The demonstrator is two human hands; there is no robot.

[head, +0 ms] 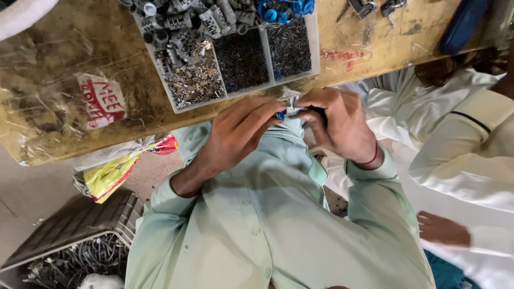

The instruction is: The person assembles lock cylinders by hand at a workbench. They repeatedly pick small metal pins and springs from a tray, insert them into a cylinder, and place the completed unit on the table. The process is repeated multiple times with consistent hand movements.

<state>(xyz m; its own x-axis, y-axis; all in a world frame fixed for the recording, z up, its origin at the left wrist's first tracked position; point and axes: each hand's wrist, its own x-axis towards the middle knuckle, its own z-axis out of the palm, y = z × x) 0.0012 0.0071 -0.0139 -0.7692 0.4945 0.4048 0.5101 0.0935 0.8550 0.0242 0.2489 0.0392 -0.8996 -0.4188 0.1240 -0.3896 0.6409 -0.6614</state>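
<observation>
- Two hands of the wearer show: the left hand [238,134] and the right hand [340,126], meeting just below the edge of the wooden table [375,45].
- One small part [286,109], pale with a blue bit on it, sits between the fingertips of both hands, close against the pale green shirt [267,214].
- The left hand is curled, thumb and first fingers pinched on the part's left side; the right hand is closed more tightly around its right side.
- Most of the part is hidden, so its long axis and which way it points cannot be told.
- One clear plastic tray [316,48] with several compartments lies on the table just above the hands: three hold small dark or silvery metal pieces, and the ones behind hold grey pieces and blue rings [281,10].
- One grey crate [80,225] of dark pieces stands on the floor at lower left.
- One other person in white sits at the right, one hand [441,229] showing.
</observation>
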